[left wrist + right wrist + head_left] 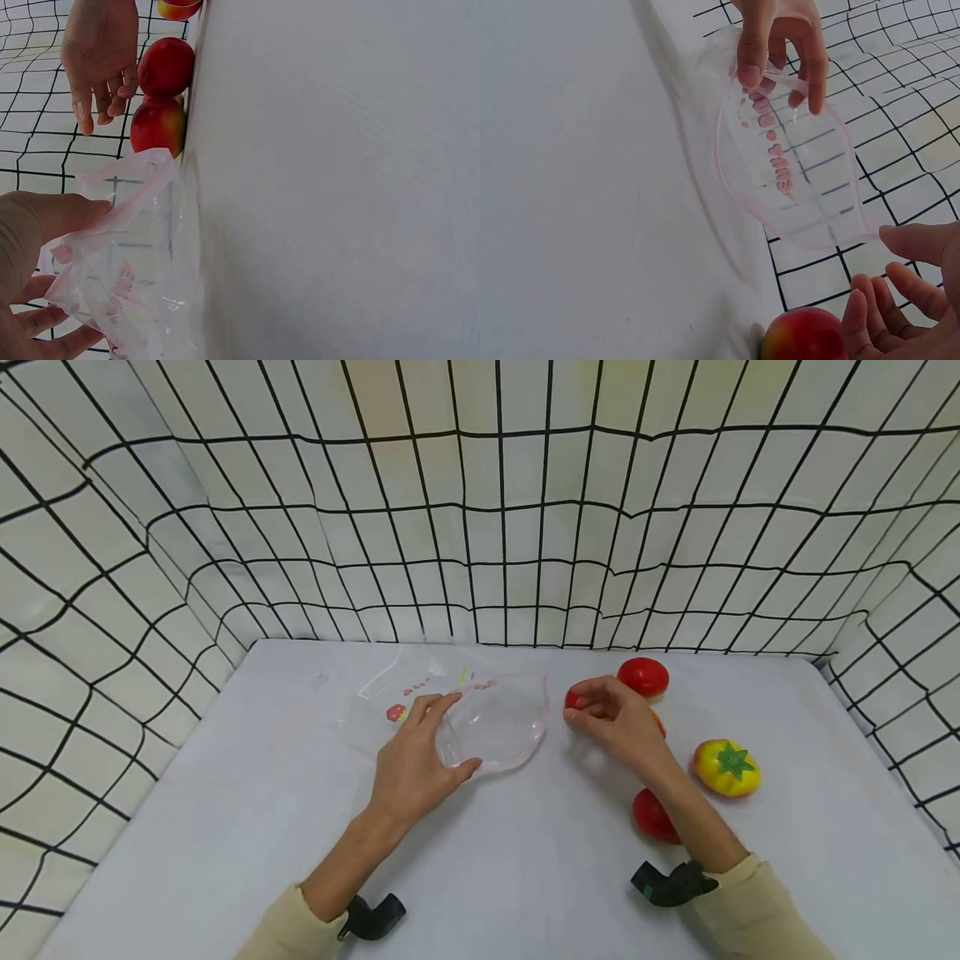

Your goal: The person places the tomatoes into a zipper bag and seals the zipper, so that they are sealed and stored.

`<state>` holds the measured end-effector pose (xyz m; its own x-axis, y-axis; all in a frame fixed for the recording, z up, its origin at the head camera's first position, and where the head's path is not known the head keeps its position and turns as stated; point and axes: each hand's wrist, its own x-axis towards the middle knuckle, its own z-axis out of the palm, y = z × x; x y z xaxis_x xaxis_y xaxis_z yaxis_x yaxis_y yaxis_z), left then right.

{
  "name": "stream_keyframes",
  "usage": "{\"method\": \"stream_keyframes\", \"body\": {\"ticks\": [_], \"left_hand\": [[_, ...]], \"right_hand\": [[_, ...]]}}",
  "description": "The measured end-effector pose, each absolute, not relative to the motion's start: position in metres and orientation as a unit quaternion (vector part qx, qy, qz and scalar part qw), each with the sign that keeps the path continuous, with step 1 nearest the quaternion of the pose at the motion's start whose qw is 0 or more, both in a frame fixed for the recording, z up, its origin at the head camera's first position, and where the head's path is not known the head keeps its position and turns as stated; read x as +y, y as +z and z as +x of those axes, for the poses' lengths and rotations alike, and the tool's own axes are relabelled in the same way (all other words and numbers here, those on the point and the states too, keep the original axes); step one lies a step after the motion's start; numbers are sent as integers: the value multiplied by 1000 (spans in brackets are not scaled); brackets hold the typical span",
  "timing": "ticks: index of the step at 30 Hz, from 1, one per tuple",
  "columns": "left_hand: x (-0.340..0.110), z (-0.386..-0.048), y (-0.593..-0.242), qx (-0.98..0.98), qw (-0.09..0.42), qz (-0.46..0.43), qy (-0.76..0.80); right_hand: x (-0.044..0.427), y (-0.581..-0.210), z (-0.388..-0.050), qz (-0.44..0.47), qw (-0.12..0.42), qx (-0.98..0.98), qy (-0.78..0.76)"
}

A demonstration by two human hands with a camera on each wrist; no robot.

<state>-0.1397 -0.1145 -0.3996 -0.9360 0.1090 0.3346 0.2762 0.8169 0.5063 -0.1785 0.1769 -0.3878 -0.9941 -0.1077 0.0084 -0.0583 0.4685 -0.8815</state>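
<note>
A clear plastic bag (498, 722) with a pink rim and pink print lies spread at the middle of the table. My left hand (412, 764) holds it by the mouth, thumb and fingers curved and set wide apart. In the right wrist view the mouth of the bag (735, 161) gapes. My right hand (618, 722) hovers right of the bag, fingers relaxed and slightly bent, nothing gripped; its thumb is close to the rim in the right wrist view. Behind it, partly hidden, is a red fruit (572, 698); the right wrist view shows a red fruit (802, 335) below the fingers.
Right of the bag stand a red fruit (643, 677) at the back, a yellow one with a green star-shaped top (727, 768), and another red one (654, 817) partly under the right forearm. Black wire mesh (502, 510) borders the white table (510, 877) at back and sides.
</note>
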Motion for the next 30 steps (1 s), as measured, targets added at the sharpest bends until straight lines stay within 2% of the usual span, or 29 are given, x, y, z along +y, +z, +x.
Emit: {"method": "stream_keyframes", "body": {"ticks": [19,30], "left_hand": [[-115,-139,-400,-942,146,-102,-286],[-116,-138,-400,-943,137,-99,-288]], "right_hand": [[197,-384,-193,-57,-40,879,-471],[207,-383,-198,-52,-31,883,-466]]}}
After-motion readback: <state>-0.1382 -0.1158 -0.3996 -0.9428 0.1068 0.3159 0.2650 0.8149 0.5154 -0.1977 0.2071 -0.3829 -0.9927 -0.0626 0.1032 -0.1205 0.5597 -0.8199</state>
